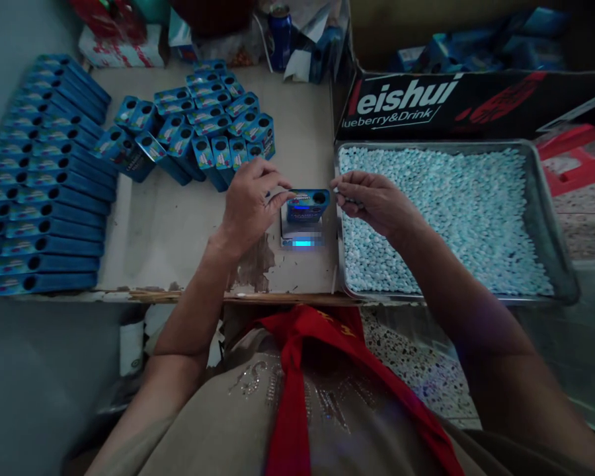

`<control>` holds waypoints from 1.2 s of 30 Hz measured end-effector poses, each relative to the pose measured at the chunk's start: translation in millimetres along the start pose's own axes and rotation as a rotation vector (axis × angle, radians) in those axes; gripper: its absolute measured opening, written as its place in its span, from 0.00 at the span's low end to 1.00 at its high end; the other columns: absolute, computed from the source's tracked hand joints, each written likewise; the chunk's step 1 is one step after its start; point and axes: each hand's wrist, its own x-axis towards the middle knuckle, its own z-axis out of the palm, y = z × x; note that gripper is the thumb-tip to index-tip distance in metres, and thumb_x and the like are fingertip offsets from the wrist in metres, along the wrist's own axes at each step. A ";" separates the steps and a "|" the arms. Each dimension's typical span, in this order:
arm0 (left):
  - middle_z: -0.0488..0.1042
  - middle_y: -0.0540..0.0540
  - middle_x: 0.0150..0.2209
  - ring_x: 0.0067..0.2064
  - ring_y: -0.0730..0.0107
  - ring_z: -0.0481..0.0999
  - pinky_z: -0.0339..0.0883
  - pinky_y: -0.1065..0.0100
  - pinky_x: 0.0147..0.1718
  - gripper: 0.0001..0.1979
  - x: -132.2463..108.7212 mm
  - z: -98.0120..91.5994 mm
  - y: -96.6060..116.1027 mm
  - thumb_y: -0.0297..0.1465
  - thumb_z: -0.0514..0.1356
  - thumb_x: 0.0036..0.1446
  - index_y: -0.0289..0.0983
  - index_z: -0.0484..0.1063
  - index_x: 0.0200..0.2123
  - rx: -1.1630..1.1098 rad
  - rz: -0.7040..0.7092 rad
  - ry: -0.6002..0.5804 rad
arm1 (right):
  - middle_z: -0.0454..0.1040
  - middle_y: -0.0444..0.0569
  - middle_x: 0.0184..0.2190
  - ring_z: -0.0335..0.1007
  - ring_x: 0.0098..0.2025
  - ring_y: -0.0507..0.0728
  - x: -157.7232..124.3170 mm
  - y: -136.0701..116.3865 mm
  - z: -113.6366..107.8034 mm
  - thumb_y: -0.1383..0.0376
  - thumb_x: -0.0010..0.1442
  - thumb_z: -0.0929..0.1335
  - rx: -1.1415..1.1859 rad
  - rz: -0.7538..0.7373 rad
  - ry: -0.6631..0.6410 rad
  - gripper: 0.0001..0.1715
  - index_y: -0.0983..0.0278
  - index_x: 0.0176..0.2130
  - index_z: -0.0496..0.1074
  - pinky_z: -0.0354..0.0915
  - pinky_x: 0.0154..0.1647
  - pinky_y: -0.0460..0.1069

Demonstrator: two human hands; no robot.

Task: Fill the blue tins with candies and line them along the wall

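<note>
A small blue candy box [306,206] with a round dark hole in its top stands on a small digital scale [302,235] with a lit blue display. My left hand [252,201] is at the box's left end, thumb and fingertips closed on its upper edge. Just right of the box, my right hand [369,199] pinches a few small pale candies, with more tucked in the curled fingers. Below and beyond that hand lies a metal tray [550,218] spread with pale blue-white candies [456,218].
Several blue boxes [213,119] stand grouped behind my left hand, and long rows of boxes [54,192] fill the table's left side. A black carton [426,102] holding more boxes stands behind the tray. A blue can [279,36] is at the back.
</note>
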 end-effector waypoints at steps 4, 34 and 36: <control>0.84 0.43 0.52 0.55 0.52 0.84 0.81 0.50 0.60 0.06 -28.6 -18.4 -6.8 0.41 0.71 0.77 0.47 0.85 0.49 -0.001 -0.018 -0.041 | 0.72 0.42 0.27 0.58 0.24 0.49 2.7 -12.0 9.5 0.60 0.74 0.80 -0.129 -0.040 0.000 0.12 0.60 0.41 0.79 0.55 0.23 0.46; 0.85 0.46 0.50 0.56 0.52 0.85 0.80 0.46 0.64 0.03 -50.7 -26.1 -16.6 0.35 0.72 0.74 0.48 0.84 0.48 -0.068 -0.092 0.060 | 0.66 0.42 0.26 0.58 0.27 0.53 1.2 -26.6 19.8 0.63 0.74 0.77 -0.509 -0.113 -0.051 0.06 0.60 0.42 0.80 0.53 0.26 0.49; 0.85 0.46 0.51 0.56 0.52 0.85 0.81 0.47 0.64 0.04 -50.9 -26.4 -15.6 0.35 0.74 0.73 0.48 0.84 0.49 -0.071 -0.099 0.055 | 0.66 0.41 0.26 0.58 0.28 0.53 -0.3 -25.2 20.0 0.64 0.72 0.78 -0.518 -0.091 -0.069 0.05 0.60 0.46 0.81 0.53 0.27 0.49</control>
